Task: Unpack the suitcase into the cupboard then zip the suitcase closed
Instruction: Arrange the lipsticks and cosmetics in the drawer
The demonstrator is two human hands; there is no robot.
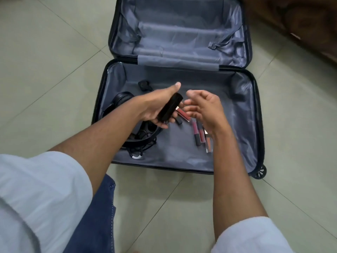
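Note:
A dark suitcase (254, 114) lies flat open on the floor, its grey lining showing in both halves. My left hand (156, 105) hovers over the near half and holds a slim black case (168, 108), fingers curled beneath it, thumb stretched out. Just to its right, my right hand (206, 108) hangs with loosely curled fingers and holds nothing. On the lining below lie several lip gloss tubes (200, 134), one red tube (183, 114) near the fingertips. Black headphones (124, 99) with a tangled cable lie at the left, partly behind my left forearm.
A small black object (144, 84) sits at the back left of the near half. The far half (182, 30) holds only its straps and a buckle (212, 45). Pale tiled floor (45, 70) surrounds the case. Dark wooden furniture (310, 24) stands at the top right.

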